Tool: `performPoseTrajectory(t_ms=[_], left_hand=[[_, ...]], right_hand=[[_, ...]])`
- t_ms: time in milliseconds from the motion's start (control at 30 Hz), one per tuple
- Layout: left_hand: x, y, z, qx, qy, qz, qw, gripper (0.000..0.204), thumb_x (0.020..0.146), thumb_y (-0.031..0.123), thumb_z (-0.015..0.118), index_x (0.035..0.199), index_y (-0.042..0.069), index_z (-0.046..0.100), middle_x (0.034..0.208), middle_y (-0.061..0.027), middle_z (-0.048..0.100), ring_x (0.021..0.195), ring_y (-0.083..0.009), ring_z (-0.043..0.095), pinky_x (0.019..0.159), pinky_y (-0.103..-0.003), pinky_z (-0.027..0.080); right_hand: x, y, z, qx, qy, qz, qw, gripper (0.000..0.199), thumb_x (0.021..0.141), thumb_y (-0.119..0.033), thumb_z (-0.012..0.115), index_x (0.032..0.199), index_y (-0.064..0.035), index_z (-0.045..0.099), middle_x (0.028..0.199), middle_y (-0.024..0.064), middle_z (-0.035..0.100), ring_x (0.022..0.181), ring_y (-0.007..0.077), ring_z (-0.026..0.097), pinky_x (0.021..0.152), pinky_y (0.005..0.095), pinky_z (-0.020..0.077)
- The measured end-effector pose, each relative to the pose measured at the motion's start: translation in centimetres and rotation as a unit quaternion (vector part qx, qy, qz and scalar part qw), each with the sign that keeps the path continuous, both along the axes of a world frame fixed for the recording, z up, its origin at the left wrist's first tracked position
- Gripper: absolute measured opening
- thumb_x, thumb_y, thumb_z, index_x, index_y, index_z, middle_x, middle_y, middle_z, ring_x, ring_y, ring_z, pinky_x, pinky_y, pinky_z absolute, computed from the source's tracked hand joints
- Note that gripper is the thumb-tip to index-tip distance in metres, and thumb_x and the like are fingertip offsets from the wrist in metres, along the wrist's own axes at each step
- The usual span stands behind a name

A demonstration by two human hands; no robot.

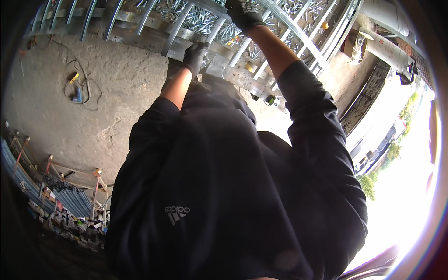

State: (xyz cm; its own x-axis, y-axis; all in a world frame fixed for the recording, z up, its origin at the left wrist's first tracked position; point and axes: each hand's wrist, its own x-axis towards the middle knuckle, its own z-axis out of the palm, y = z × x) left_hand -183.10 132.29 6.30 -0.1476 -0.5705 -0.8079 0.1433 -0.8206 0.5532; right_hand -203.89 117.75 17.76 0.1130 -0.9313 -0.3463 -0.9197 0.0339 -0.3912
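Note:
My left hand [195, 57], in a dark glove, is at the near end of a galvanized metal bar [215, 31]; its fingers look curled around that end. Farther forward and to the right, my right hand [244, 17], also gloved, reaches over a long metal rail [212, 6] at the top edge. Its fingers are partly cut off and dark, so their grip is unclear. Several parallel bars cross the metal framework, and many loose silvery screws or bolts [193, 21] lie between and beneath them.
On the concrete floor [107, 126] at left lies a blue power tool [77, 95] with a looped cord. A rusty rack [70, 165] stands near stacked metal pieces [72, 200] at lower left. White rolls or tubes [385, 44] are at upper right, above a bright opening.

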Motion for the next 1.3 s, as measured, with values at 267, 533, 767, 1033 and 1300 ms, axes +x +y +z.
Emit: performPoseTrajectory(t_ms=[267, 533, 767, 1033, 1300], left_hand=[[1.7, 2.4, 0.3, -0.005, -0.003, -0.023, 1.0, 0.021, 0.096, 0.026, 0.071, 0.106, 0.008, 0.07, 0.07, 0.002, 0.06, 0.056, -0.009, 0.057, 0.05, -0.027, 0.048], [1.0, 2.2, 0.9, -0.006, -0.001, 0.018, 1.0, 0.018, 0.094, 0.025, 0.071, 0.101, 0.008, 0.068, 0.068, 0.0021, 0.057, 0.053, -0.0089, 0.053, 0.048, -0.028, 0.046], [-1.3, 0.4, 1.7, -0.023, 0.041, 0.096, 0.994, 0.014, 0.094, 0.021, 0.072, 0.097, 0.009, 0.067, 0.067, 0.0028, 0.055, 0.05, -0.0084, 0.05, 0.048, -0.026, 0.045], [0.7, 0.8, 0.9, 0.001, 0.006, -0.018, 1.0, 0.024, 0.095, 0.031, 0.072, 0.097, 0.008, 0.067, 0.073, 0.0005, 0.061, 0.054, -0.0094, 0.055, 0.047, -0.027, 0.045], [6.3, -0.9, 7.8, -0.013, 0.054, 0.011, 0.998, 0.036, 0.099, 0.044, 0.064, 0.11, 0.01, 0.068, 0.069, 0.0044, 0.054, 0.06, -0.0105, 0.059, 0.047, -0.025, 0.041]], right_hand=[[-1.1, 0.1, -2.4, -0.004, 0.058, 0.044, 0.997, 0.026, 0.1, -0.032, 0.049, 0.118, -0.0194, 0.063, 0.098, 0.015, 0.073, 0.094, 0.0369, 0.071, 0.08, 0.0495, 0.0531], [0.4, -0.3, -0.5, -0.035, -0.023, 0.076, 0.996, 0.033, 0.1, -0.026, 0.043, 0.118, -0.0157, 0.069, 0.101, 0.0174, 0.074, 0.096, 0.0377, 0.071, 0.083, 0.0482, 0.0543], [1.2, -0.6, 0.1, 0.007, 0.03, 0.095, 0.995, 0.035, 0.102, -0.03, 0.04, 0.117, -0.016, 0.068, 0.105, 0.0184, 0.073, 0.099, 0.0384, 0.07, 0.085, 0.0476, 0.0542], [0.8, -0.4, -1.2, -0.009, 0.057, 0.104, 0.993, 0.035, 0.1, -0.034, 0.04, 0.114, -0.016, 0.067, 0.102, 0.0184, 0.073, 0.1, 0.0392, 0.07, 0.086, 0.0512, 0.0534], [2.0, 0.2, 0.0, -0.016, 0.078, 0.018, 0.997, 0.046, 0.1, -0.04, 0.051, 0.14, -0.0182, 0.054, 0.12, 0.0167, 0.07, 0.111, 0.0345, 0.067, 0.096, 0.0499, 0.0503]])
